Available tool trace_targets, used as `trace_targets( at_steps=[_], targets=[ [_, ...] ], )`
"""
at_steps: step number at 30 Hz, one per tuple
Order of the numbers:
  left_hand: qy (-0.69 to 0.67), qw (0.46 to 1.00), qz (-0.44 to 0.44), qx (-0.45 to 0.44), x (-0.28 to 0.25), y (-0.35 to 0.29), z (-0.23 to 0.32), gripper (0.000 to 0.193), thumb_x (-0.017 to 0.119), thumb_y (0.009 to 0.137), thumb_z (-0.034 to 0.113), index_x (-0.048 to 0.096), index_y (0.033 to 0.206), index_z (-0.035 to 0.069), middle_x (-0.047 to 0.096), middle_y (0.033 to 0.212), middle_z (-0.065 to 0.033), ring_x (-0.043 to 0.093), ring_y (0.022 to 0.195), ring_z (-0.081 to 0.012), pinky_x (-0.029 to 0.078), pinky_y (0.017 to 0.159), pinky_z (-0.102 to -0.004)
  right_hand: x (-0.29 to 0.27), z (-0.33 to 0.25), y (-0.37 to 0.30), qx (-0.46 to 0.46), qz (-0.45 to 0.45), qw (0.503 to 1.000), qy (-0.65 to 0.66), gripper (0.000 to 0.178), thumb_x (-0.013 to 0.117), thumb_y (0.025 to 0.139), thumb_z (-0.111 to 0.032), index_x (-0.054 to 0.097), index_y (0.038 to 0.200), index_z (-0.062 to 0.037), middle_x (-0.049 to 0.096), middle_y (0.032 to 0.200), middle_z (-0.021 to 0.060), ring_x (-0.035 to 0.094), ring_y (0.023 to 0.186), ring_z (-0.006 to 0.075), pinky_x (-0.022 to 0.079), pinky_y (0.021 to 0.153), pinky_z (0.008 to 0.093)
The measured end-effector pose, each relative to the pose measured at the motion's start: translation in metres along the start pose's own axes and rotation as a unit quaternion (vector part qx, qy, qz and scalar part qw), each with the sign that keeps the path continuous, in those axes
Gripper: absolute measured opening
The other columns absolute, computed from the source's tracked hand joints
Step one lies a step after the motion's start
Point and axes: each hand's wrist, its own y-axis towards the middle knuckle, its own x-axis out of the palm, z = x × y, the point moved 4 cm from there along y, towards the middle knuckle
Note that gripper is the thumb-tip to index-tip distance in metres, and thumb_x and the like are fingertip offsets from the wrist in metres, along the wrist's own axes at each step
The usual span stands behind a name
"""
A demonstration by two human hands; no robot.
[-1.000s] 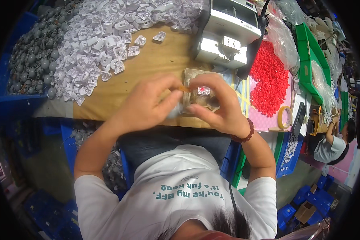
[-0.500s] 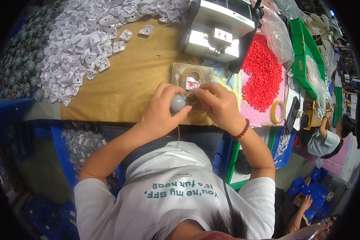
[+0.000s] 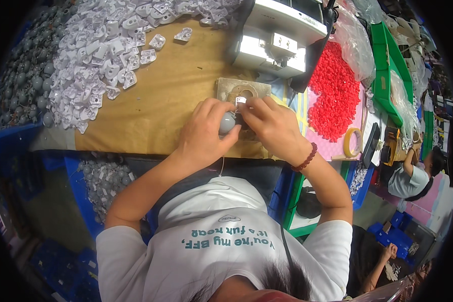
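Note:
A glossy grey ball (image 3: 227,124) is held between the thumb and fingers of my left hand (image 3: 199,135). A thin pale cord (image 3: 223,166) hangs below it toward my lap. My right hand (image 3: 277,127) is closed in a pinch just right of the ball, its fingertips against a small white plastic part (image 3: 240,100). What those fingertips grip is hidden. The white part sits at the recess of a worn, tan fixture block (image 3: 227,85), which my hands partly cover.
Heaped white plastic parts (image 3: 103,55) lie far left, with a bin of grey balls (image 3: 22,85) beyond. A white machine (image 3: 282,45) stands behind the block. Right are small red pieces (image 3: 334,95), a tape roll (image 3: 352,142) and a green tray (image 3: 387,75). Another person (image 3: 410,176) sits far right.
My right fingertips have moved up slightly onto the white part, covering its red spot. The ball has shifted a little right and up with my left hand.

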Motion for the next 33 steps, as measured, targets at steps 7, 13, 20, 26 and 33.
trace_targets(
  at_steps=[7, 13, 20, 26, 33],
  targets=[
    [0.025, 1.000, 0.011, 0.012, -0.005, 0.004, 0.005, 0.032, 0.070, 0.079, 0.009, 0.060, 0.109, 0.003, 0.058, 0.101, -0.0138, 0.059, 0.095, -0.0341, 0.049, 0.081, -0.0416, -0.002, 0.008, 0.000, -0.011, -0.023, 0.999, 0.038, 0.029, 0.065, 0.073, -0.011, 0.066, 0.101, -0.0019, 0.055, 0.095, 0.0051, 0.059, 0.081, 0.0206, 0.054, 0.063, 0.0310],
    [0.075, 0.996, 0.019, 0.038, -0.006, 0.005, 0.014, 0.037, 0.067, 0.077, 0.005, 0.062, 0.113, 0.005, 0.058, 0.108, -0.0114, 0.055, 0.105, -0.0337, 0.048, 0.086, -0.0417, 0.000, -0.003, -0.002, 0.005, -0.040, 0.999, -0.003, 0.028, 0.065, 0.073, -0.011, 0.068, 0.099, -0.0012, 0.055, 0.094, 0.0059, 0.059, 0.083, 0.0211, 0.055, 0.064, 0.0313],
    [0.253, 0.954, 0.038, 0.154, 0.014, -0.001, 0.010, 0.047, 0.067, 0.075, 0.002, 0.064, 0.121, 0.011, 0.059, 0.123, -0.0073, 0.052, 0.118, -0.0298, 0.044, 0.094, -0.0443, -0.012, 0.020, -0.019, 0.076, 0.065, 0.978, 0.183, 0.031, 0.068, 0.076, 0.002, 0.070, 0.107, -0.0007, 0.067, 0.107, 0.0114, 0.063, 0.099, 0.0284, 0.052, 0.087, 0.0378],
    [0.261, 0.948, 0.029, 0.177, 0.016, 0.001, 0.008, 0.048, 0.067, 0.074, 0.002, 0.064, 0.122, 0.011, 0.060, 0.122, -0.0076, 0.052, 0.120, -0.0303, 0.043, 0.096, -0.0444, -0.026, 0.048, -0.066, 0.193, 0.076, 0.934, 0.292, 0.046, 0.068, 0.083, 0.001, 0.059, 0.128, -0.0031, 0.062, 0.128, 0.0165, 0.057, 0.123, 0.0310, 0.045, 0.103, 0.0383],
    [0.240, 0.953, 0.017, 0.184, 0.017, 0.002, 0.007, 0.047, 0.068, 0.073, 0.000, 0.065, 0.119, 0.009, 0.059, 0.121, -0.0093, 0.052, 0.121, -0.0316, 0.045, 0.095, -0.0445, 0.007, 0.042, -0.069, 0.232, 0.124, 0.944, 0.197, 0.033, 0.063, 0.078, 0.005, 0.056, 0.109, -0.0034, 0.060, 0.111, 0.0170, 0.060, 0.100, 0.0343, 0.051, 0.086, 0.0384]
  ],
)
